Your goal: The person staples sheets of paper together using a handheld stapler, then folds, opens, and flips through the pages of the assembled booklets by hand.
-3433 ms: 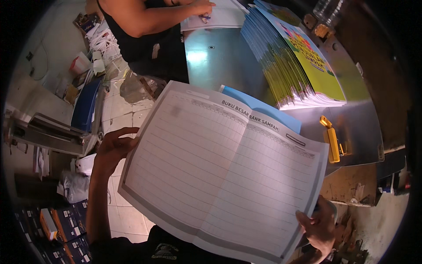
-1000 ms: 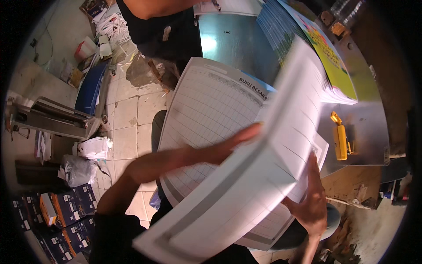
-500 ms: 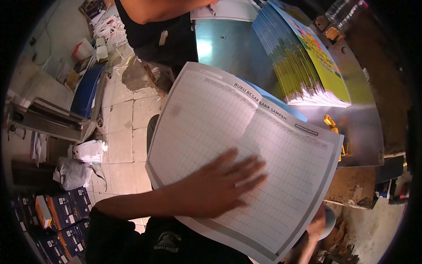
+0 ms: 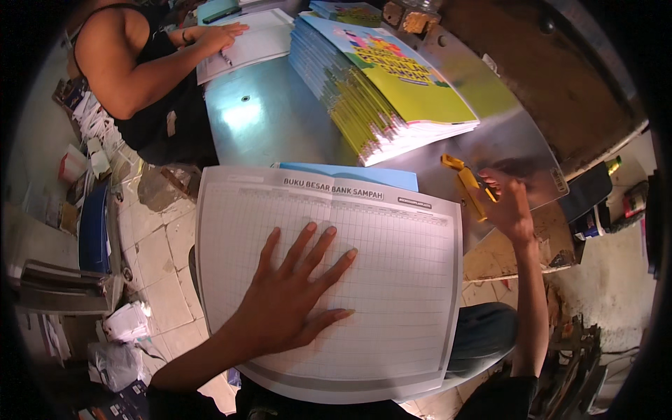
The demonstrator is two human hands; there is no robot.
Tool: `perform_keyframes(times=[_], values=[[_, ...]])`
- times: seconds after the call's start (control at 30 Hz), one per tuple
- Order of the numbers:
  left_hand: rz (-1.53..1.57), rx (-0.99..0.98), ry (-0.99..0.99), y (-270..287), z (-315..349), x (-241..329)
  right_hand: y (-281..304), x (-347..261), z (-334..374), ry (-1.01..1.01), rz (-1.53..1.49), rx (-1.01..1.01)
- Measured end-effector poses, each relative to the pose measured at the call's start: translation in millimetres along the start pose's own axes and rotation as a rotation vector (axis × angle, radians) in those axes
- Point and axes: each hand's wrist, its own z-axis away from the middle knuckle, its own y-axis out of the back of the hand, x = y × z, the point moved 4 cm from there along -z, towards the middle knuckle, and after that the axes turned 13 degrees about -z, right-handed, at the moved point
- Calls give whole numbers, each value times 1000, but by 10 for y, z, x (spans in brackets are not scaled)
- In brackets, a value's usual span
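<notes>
A wide printed ledger sheet (image 4: 392, 294) with a ruled grid and a centre crease lies spread over my lap. My left hand (image 4: 290, 287) rests on it near the middle, palm down, fingers spread. A light blue sheet (image 4: 392, 179) shows from beneath its far edge. To the right, my right hand (image 4: 509, 206) is at a yellow stapler-like tool (image 4: 463, 185) on the metal table. Its fingers are bent and apart beside the tool's handle; whether they touch it is hard to tell.
A thick stack of colourful booklets (image 4: 392, 77) stands on the metal table (image 4: 259, 133). At the far left, another person's hand (image 4: 220, 38) lies on an open white sheet (image 4: 262, 38) with a pen (image 4: 226, 59). Papers and a plastic bag (image 4: 115, 364) sit at the left.
My right hand has left the sheet's lower right edge and reached out to the yellow tool. My left hand, blurred before, now lies still on the sheet. The view has turned.
</notes>
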Motion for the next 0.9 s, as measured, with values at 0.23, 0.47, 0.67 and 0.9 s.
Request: perform_keyframes(times=[0.23,0.47,0.67,0.9], values=[[18,30,9,15,-103,88,-238,40,-21,-57,138,-41],[188,203,106,27,-280,-356,-51,-314,99,-503,-1225,-10],[253,207,223,-119,-311,-441,-552,-1295,286,-96,-755,-191],[214,212,266,-176,-320,-391,-896,-1610,231,263,-531,-384]])
